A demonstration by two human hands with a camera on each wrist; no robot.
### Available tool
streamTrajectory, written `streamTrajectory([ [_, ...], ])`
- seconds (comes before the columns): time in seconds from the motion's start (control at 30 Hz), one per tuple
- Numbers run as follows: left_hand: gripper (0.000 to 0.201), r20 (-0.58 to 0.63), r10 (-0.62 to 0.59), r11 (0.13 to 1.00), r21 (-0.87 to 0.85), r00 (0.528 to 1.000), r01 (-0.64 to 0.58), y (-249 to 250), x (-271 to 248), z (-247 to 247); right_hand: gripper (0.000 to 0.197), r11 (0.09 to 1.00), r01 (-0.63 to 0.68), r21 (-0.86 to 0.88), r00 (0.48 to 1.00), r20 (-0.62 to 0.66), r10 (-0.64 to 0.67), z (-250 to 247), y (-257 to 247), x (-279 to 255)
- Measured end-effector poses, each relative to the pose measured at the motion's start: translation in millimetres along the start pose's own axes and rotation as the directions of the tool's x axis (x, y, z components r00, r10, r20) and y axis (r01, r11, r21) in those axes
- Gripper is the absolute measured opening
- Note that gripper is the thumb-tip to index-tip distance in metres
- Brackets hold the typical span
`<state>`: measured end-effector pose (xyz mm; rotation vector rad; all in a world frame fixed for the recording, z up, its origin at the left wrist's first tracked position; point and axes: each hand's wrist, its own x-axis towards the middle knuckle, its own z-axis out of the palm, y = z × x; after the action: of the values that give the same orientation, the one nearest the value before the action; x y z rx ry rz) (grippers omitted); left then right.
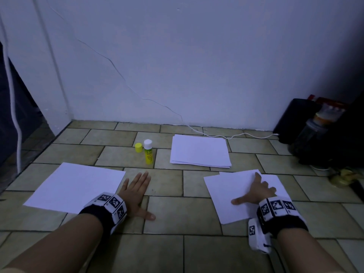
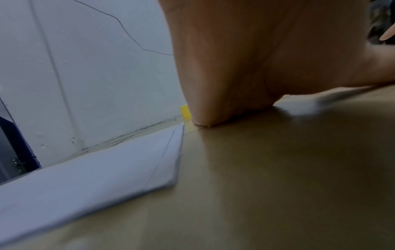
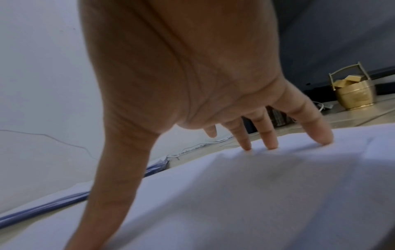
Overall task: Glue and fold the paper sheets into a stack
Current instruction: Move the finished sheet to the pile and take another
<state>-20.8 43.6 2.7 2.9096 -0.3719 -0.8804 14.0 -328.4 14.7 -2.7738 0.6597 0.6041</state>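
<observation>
My left hand lies flat, fingers straight, on the bare tiled floor, just right of a single white sheet; that sheet shows beside the palm in the left wrist view. My right hand is spread on overlapping white sheets, and its straight fingertips press the paper. A stack of white sheets lies further back. An uncapped yellow glue stick stands between the papers, its yellow cap beside it.
A white wall closes the back, with a white cable running along its foot to dark objects and jars at the right. A brass pot stands far right. A dark opening is at the left.
</observation>
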Motion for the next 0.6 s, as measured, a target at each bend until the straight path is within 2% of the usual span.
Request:
streamTrajectory([
  [0.13,0.172,0.001,0.008,1.000,-0.003,1.000,-0.008,0,0,0,0.142,0.997,-0.062,0.044,0.996,-0.062,0.064,-6,1,1],
  [0.43,0.171,-0.001,0.017,1.000,-0.002,1.000,-0.017,-2,1,0,0.130,0.981,-0.118,0.157,0.987,-0.086,0.133,-21,21,12],
  [0.6,0.172,0.000,0.021,1.000,-0.004,1.000,-0.021,-2,0,0,0.117,0.986,-0.144,0.086,0.985,-0.082,0.151,-27,24,12],
])
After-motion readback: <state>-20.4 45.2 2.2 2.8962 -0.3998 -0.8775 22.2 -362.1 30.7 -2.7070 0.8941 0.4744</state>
